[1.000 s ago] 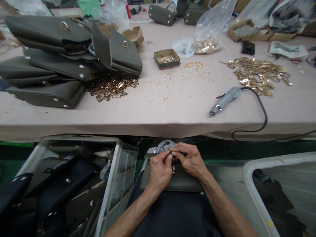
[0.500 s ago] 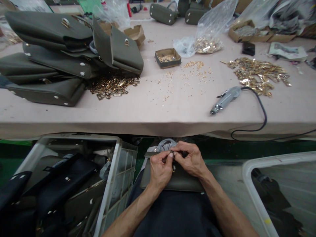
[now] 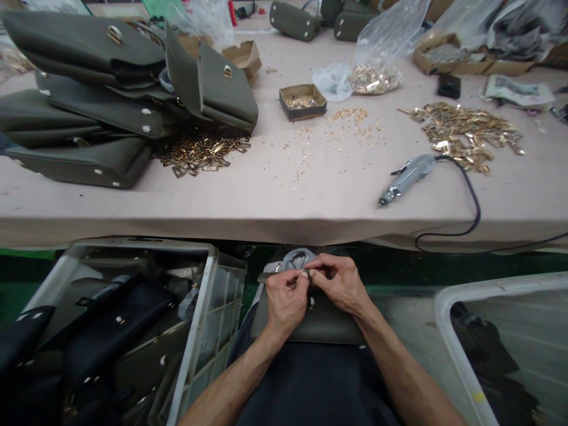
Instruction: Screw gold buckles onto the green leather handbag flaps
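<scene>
An olive-green handbag (image 3: pixel 328 324) rests on my lap, below the table's front edge. At its upper edge my left hand (image 3: pixel 286 296) is closed, thumb and fingertips pinching the bag's material. Close beside it my right hand (image 3: pixel 339 283) is closed too, its fingertips pinching the same spot. Whatever small part sits between the fingertips is hidden. Just under the hands a small gold-coloured fitting (image 3: pixel 311 303) shows on the bag. Clear plastic wrap (image 3: pixel 298 258) pokes out behind the fingers.
An electric screwdriver (image 3: pixel 406 179) with a black cable lies on the table (image 3: pixel 248 204). Gold metal fittings (image 3: pixel 470 133) are heaped at right, others beside stacked handbags (image 3: pixel 226 89) at left. A small box (image 3: pixel 304 109) holds tiny parts. Crates (image 3: pixel 208 319) flank my lap.
Both hands remain pinched at the bag's upper edge, with only a slight shift of the fingers. The view has moved a little; the table items have stayed put.
</scene>
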{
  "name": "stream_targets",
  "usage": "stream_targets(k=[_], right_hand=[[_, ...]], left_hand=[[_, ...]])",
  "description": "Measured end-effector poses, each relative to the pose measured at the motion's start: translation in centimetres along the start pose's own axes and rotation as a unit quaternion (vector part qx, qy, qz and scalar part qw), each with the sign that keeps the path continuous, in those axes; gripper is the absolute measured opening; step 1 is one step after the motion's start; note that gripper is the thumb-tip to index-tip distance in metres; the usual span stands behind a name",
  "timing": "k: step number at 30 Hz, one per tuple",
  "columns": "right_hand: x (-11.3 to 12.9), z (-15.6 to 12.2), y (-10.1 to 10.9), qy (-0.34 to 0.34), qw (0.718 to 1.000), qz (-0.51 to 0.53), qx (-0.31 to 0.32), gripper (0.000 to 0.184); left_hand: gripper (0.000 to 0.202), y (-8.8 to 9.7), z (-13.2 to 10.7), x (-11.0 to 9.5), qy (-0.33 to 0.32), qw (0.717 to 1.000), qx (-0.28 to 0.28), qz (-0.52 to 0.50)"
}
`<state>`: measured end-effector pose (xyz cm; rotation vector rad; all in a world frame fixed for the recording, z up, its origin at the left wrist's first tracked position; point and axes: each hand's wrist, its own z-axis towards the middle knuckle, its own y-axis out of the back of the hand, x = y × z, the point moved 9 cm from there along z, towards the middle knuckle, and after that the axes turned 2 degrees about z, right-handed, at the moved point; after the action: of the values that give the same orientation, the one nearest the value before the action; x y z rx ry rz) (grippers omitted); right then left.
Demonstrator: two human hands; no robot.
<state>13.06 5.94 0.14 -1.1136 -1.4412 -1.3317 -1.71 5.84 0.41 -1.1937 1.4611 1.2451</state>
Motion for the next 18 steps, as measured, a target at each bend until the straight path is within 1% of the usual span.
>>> stream_targets(k=[3, 6, 8, 10, 11, 13, 15, 16, 18], right_hand=[[-0.8, 0.0, -0.1, -0.032, 0.998, 0.045, 0.003, 0.015], [-1.3, 0.2, -0.3, -0.054, 0.995, 0.083, 0.0, 0.023], [-1.4, 0.3, -0.4, -0.059, 0.994, 0.093, -0.004, 0.025], [-1.4, 0.3, -0.3, -0.053, 0.995, 0.089, -0.013, 0.023], [-1.4, 0.3, -0.2, -0.046, 0.996, 0.079, -0.022, 0.022], [-1.1, 0.2, 0.4, -0.026, 0.997, 0.053, -0.047, 0.02], [-0.7, 0.2, 1.0, -0.008, 0.997, 0.032, -0.071, 0.019], [-0.6, 0.1, 1.1, -0.003, 0.996, 0.031, -0.079, 0.02], [-0.6, 0.1, 1.2, -0.012, 0.995, 0.043, -0.084, 0.022]], left_hand=[[0.025, -0.1, -0.1, 0.1, 0.001, 1.0, 0.004, 0.018], [0.029, -0.7, -0.2, 0.3, -0.005, 0.999, 0.028, 0.037], [0.031, -0.8, -0.2, 0.5, -0.005, 0.999, 0.028, 0.041], [0.031, -0.9, -0.1, 1.0, 0.012, 0.999, 0.034, 0.037], [0.03, -1.2, -0.1, 1.4, 0.028, 0.998, 0.054, 0.032], [0.031, -2.3, -0.4, 2.3, 0.062, 0.991, 0.118, 0.013], [0.034, -3.4, -0.8, 2.7, 0.08, 0.981, 0.178, -0.022], [0.034, -3.7, -0.9, 2.8, 0.083, 0.977, 0.193, -0.044], [0.031, -4.1, -0.8, 3.0, 0.093, 0.973, 0.194, -0.088]])
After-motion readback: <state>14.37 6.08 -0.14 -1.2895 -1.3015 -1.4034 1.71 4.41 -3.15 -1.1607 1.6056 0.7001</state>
